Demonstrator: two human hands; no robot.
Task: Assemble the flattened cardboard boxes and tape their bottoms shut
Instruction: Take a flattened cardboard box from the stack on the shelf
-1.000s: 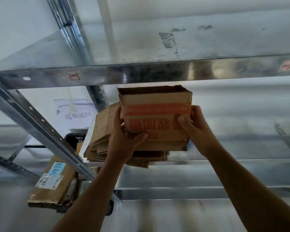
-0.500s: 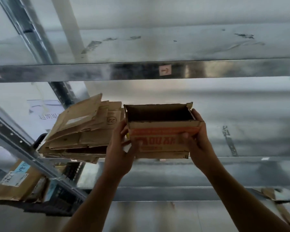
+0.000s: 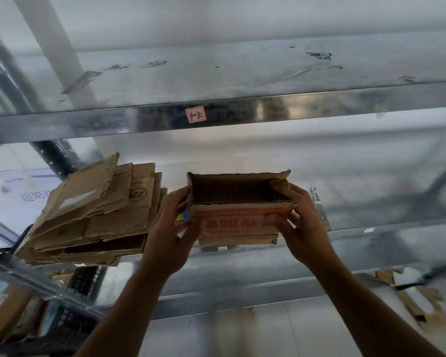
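Box (image 3: 234, 225), opened into shape with its open side toward the camera, is held between both hands at the edge of a metal shelf (image 3: 371, 231). The left hand (image 3: 170, 228) grips its left end, and the right hand (image 3: 301, 222) clasps its right end, thumb pressed on the orange print. A stack of flat boxes (image 3: 93, 210) lies just left of the left hand. A label (image 3: 195, 114) sits on the beam above both hands.

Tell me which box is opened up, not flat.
The box with orange print, held by the left hand and right hand; the stack beside it is flat.
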